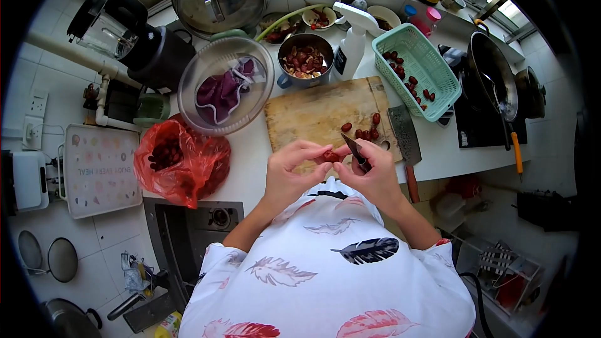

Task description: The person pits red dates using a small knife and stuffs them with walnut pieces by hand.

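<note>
The left hand point(289, 170) has a narrow grip on a date point(330, 156); the right hand point(377, 176) holds a small knife point(355, 149) near the chopping board point(313, 111) and loose dates point(374, 133).

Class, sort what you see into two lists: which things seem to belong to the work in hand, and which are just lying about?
Likely in the work:
red fruit in the left hand
small knife in the right hand
cutting board
pot of fruit pieces
green basket

Likely just lying about:
cleaver
spray bottle
blender
purple cloth
wok
</note>
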`<state>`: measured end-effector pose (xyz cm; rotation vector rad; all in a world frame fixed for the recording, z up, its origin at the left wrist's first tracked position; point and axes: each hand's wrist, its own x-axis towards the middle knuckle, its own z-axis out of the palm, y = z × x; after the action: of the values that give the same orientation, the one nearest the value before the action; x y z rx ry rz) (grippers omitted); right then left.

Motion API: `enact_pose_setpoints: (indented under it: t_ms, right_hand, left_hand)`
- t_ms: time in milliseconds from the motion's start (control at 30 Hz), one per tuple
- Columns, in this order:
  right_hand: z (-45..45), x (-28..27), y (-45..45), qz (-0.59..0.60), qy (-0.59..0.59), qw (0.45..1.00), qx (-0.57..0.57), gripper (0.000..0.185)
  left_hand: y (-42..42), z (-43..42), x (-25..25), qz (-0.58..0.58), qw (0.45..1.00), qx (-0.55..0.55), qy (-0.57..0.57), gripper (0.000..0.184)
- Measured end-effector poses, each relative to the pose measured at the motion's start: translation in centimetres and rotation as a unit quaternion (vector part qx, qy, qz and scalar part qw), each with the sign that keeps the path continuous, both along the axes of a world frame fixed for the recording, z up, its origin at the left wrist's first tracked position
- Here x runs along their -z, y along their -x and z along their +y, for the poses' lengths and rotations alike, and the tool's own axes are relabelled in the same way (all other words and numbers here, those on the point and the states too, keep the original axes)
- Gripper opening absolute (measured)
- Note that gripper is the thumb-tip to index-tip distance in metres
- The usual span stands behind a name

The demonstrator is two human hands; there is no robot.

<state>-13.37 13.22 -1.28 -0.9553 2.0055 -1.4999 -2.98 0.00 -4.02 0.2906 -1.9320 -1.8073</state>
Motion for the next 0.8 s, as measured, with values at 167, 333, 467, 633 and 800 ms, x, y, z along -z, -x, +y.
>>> enact_pose_setpoints:
  t_ms: [167,333,467,633,800]
  right_hand:
    - [-0.3,0.4,-1.0,0.048,0.002,0.999,0.007,0.021]
    - [-0.3,0.7,-1.4,0.024,0.017,0.999,0.018,0.02]
    - [-0.1,-0.6,-0.6,-0.303,0.072,0.95,-0.012,0.015]
    - [0.5,-1.9,-0.1,-0.359,0.017,0.931,-0.062,0.013]
    - [0.9,-1.4,-0.9,-0.138,0.045,0.988,-0.045,0.014]
  left_hand:
    - [-0.3,0.3,-0.6,-0.017,0.991,-0.011,0.133,0.028]
    - [-0.6,0.4,-1.3,-0.025,0.987,-0.015,0.16,0.027]
    - [-0.7,-0.1,-1.6,-0.001,0.998,0.025,0.063,0.03]
    - [-0.8,-0.6,-2.2,0.029,0.995,0.084,-0.038,0.031]
    - [-1.0,0.0,-3.5,0.012,0.996,0.06,-0.059,0.028]
